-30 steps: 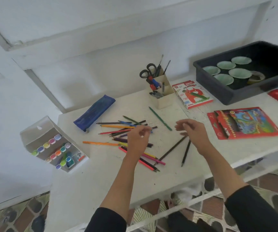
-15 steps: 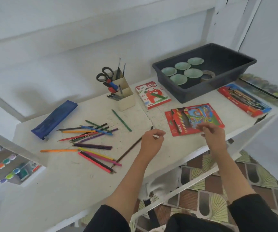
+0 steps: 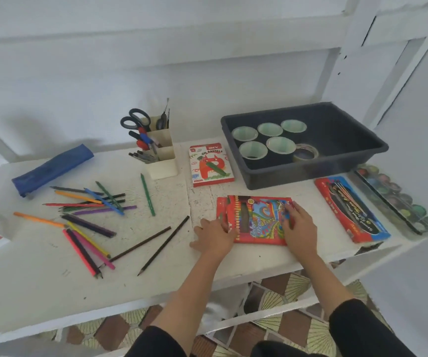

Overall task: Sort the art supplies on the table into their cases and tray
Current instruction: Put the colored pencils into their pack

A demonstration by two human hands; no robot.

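My left hand [image 3: 214,237] and right hand [image 3: 299,225] lie on the colour pencil box [image 3: 256,220], a flat red cardboard case printed with rainbow swirls and a row of pencil tips, set near the front edge of the white table [image 3: 40,279], just in front of the tray. My left fingers reach flat onto the box's left edge, thumb out on the tabletop. My right palm rests on its right side, fingers stretched forward and barely bent. Neither hand is closed round anything.

To the left, the loose coloured pencils [image 3: 92,215] are scattered in a crossed heap: slim painted wooden sticks in orange, red, pink, yellow, purple, blue and green. Two dark pencils [image 3: 156,243] lie apart from the heap, slanting toward my left hand, and a single green pencil [image 3: 148,194] points toward the back.

Behind the heap lies a long, soft blue pouch [image 3: 53,168]. A cream stepped desk organiser [image 3: 161,155] holds black-handled scissors [image 3: 135,121] and pens. Just beside it sits the oil pastels box [image 3: 210,166], white and red card.

The dark grey plastic tray [image 3: 303,143], rectangular with a rolled rim, holds five round pale green cups [image 3: 269,140] and a roll of tape [image 3: 305,153].

At the right edge lie a red and blue windowed box [image 3: 352,212] and a clear strip of round paint pots [image 3: 398,197]. The tabletop is rough and flaking
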